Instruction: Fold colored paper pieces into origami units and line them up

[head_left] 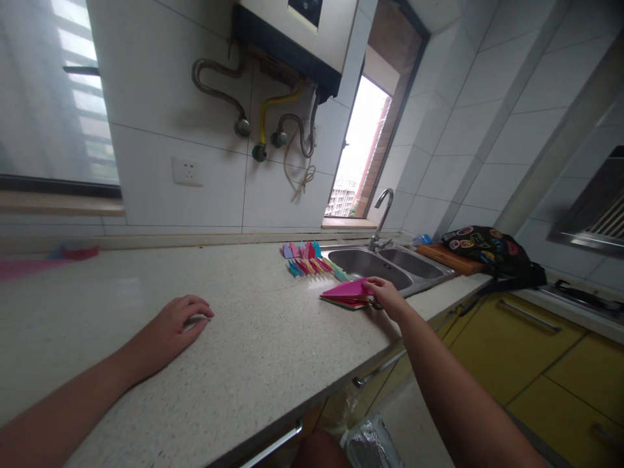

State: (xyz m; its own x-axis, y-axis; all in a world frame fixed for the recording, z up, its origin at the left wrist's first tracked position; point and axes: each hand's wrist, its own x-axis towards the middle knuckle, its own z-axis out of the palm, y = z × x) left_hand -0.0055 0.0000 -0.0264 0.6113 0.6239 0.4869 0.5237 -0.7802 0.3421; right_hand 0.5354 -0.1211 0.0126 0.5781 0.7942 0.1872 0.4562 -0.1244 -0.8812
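Observation:
My right hand (385,296) pinches the edge of a pink sheet of paper (345,288), lifting it slightly at the top of a stack of coloured paper (348,303) on the counter. To the left, my left hand (182,325) rests on the countertop with its fingers loosely curved and apart, holding nothing. Behind the paper stack, several small folded paper pieces (309,266) in blue, red and yellow stand in rows, with more pink and blue folded pieces (298,250) behind them.
The speckled counter (253,364) runs to a double sink (370,263) with a tap (383,218). A patterned black bag (487,247) lies on a wooden board (451,259) at right. Blurred pink and red items (80,253) lie far left. A water heater (297,39) hangs above.

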